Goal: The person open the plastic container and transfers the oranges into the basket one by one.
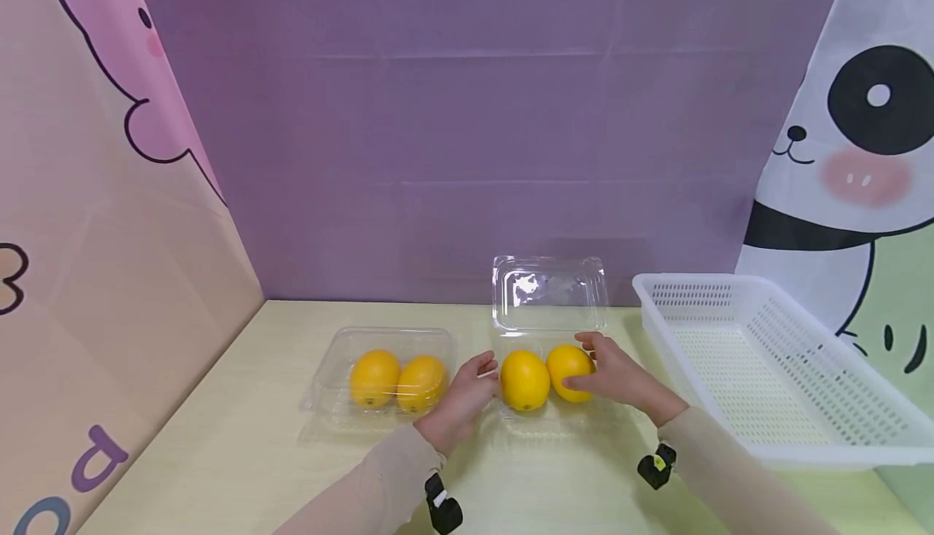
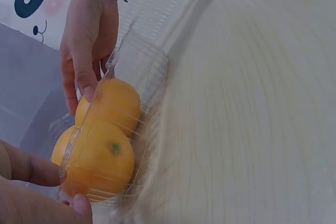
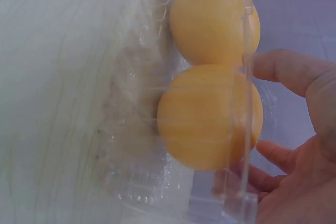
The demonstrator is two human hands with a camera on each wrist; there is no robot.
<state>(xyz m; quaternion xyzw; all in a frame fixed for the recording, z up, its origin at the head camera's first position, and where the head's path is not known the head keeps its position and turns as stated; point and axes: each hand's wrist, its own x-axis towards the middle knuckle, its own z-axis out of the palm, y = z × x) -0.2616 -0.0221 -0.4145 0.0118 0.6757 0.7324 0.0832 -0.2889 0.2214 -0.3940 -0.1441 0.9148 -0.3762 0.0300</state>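
Two oranges sit side by side in a clear plastic clamshell box whose lid stands up at the back. My right hand spans the right orange, its thumb at the front and fingers at the back; thumb tip and fingertips lie at the fruit's surface. By the left orange, my left hand is at the box's left end. In the left wrist view its thumb and a straight finger touch the rim, holding nothing up.
Left of it stands a second clear box, closed, with two oranges inside. A white slotted basket stands at the right. A purple cloth backdrop closes off the back of the pale wood-grain table; printed sheets flank both sides.
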